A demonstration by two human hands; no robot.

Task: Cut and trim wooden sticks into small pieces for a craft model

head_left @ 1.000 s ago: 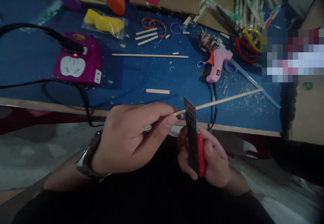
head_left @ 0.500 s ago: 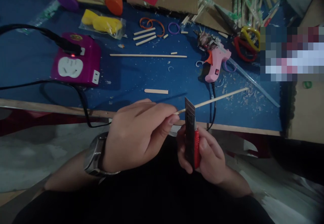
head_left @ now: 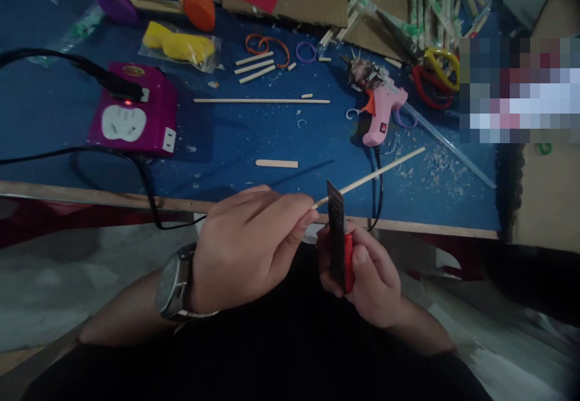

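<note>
Between thumb and forefinger, my left hand pinches the near end of a thin wooden stick, which slants up to the right over the table edge. My right hand is closed around a red and black utility knife. Its dark blade points upward and crosses in front of the stick, a little right of my left fingertips; whether it touches the wood I cannot tell. A short flat craft stick lies on the table just beyond my left hand, and a longer thin stick lies farther back.
At the left sits a purple power block with a black cable. A pink glue gun with a clear glue stick lies right of centre, near scissors. Short stick pieces, rubber rings and cardboard are at the back.
The held stick has tilted slightly, its far end higher and shifted left. The knife's blade leans a bit more to the left. The whole view has shifted slightly.
</note>
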